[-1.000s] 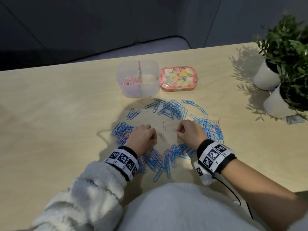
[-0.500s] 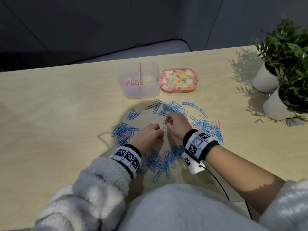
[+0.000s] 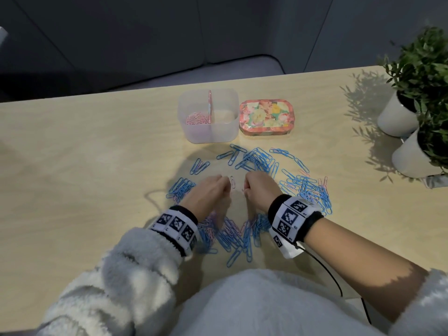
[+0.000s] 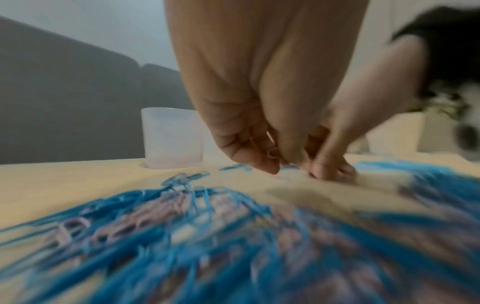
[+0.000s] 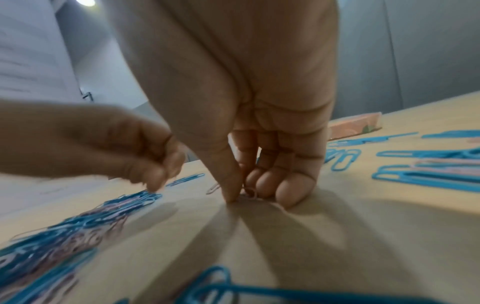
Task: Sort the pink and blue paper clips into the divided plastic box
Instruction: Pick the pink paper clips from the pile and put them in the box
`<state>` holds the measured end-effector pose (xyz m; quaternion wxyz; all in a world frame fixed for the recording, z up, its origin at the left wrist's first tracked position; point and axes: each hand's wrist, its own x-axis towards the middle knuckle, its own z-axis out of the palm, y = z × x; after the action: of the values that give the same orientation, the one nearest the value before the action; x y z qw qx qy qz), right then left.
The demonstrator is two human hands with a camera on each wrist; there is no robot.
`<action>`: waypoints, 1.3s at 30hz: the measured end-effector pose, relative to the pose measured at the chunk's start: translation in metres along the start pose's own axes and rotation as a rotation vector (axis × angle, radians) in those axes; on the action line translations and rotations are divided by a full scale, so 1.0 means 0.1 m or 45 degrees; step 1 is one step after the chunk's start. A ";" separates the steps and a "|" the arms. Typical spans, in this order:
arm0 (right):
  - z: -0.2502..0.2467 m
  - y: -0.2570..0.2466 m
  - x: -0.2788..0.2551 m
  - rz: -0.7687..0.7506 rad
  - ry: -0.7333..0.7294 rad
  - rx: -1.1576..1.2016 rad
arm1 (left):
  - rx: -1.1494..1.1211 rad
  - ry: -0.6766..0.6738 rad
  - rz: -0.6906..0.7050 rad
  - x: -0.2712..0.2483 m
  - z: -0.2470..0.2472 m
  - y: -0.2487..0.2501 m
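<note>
Blue paper clips (image 3: 257, 161) and pink ones lie scattered in a ring on the wooden table (image 3: 97, 166). The clear divided box (image 3: 194, 137) stands behind them, with pink clips (image 3: 196, 117) in its left compartment. My left hand (image 3: 224, 187) hovers low at the ring's centre, its curled fingers holding pink clips (image 4: 272, 153). Just to its right, my right hand (image 5: 242, 196) presses down on the table and pinches a pink clip (image 5: 251, 193) between thumb and fingertips. One loose pink clip (image 3: 232, 181) lies between the two hands.
A floral tin (image 3: 266, 117) sits right of the box. Two white pots with green plants (image 3: 412, 112) stand at the table's right edge. A dense heap of mixed clips (image 3: 237, 234) lies between my wrists, close to my body.
My right hand has moved left from the right-hand clips to the ring's centre, close to my left hand, and lowered its fingertips onto a pink clip. The left hand shifted slightly forward.
</note>
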<state>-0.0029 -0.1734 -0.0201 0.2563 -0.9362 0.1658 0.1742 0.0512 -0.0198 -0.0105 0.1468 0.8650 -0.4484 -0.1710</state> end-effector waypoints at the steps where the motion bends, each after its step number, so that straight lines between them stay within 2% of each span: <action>1: -0.01 0.01 -0.02 -0.003 0.016 0.040 | -0.133 0.075 -0.080 0.05 -0.11 -0.01; 3: -0.03 0.01 -0.03 -0.004 0.044 0.207 | -0.243 0.290 -0.195 0.18 -0.35 -0.13; 6: -0.07 -0.07 0.03 0.005 0.082 0.353 | -0.170 0.566 -0.246 0.42 -0.75 -0.32; 10: -0.05 -0.26 0.15 0.054 0.065 0.318 | -0.046 0.554 -0.374 0.79 -1.08 -0.53; 15: -0.02 -0.36 0.14 0.012 0.006 0.026 | 0.040 0.379 -0.362 0.91 -1.00 -0.58; 17: -0.02 -0.34 0.13 -0.024 -0.013 -0.030 | -0.003 0.443 -0.321 0.83 -0.94 -0.58; 20: -0.01 -0.32 0.13 -0.049 -0.052 -0.081 | 0.017 0.695 -0.287 0.57 -0.76 -0.60; 22: 0.01 -0.33 0.13 -0.066 -0.090 -0.137 | 0.070 0.779 -0.321 0.36 -0.59 -0.58; 26: 0.06 -0.33 0.07 -0.208 -0.101 -0.302 | -0.092 0.509 -0.661 0.16 -0.32 -0.68; 29: -0.05 -0.30 0.09 -0.264 -0.136 -0.126 | -0.253 0.340 -0.802 0.12 -0.23 -0.76; 31: -0.24 -0.36 0.16 -0.295 -0.040 0.082 | -0.266 0.304 -0.832 0.11 -0.22 -0.78; 35: -0.71 -0.68 0.49 -0.433 0.341 0.314 | -0.286 0.391 -0.862 0.10 -0.24 -0.85; 39: -0.95 -0.97 0.81 -0.421 0.389 0.373 | -0.144 0.391 -0.679 0.15 -0.22 -0.76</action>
<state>0.1306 -0.1632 0.0643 0.3862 -0.9189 0.0709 -0.0391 0.1239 0.0123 -0.0245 0.2106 0.9583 -0.1679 -0.0955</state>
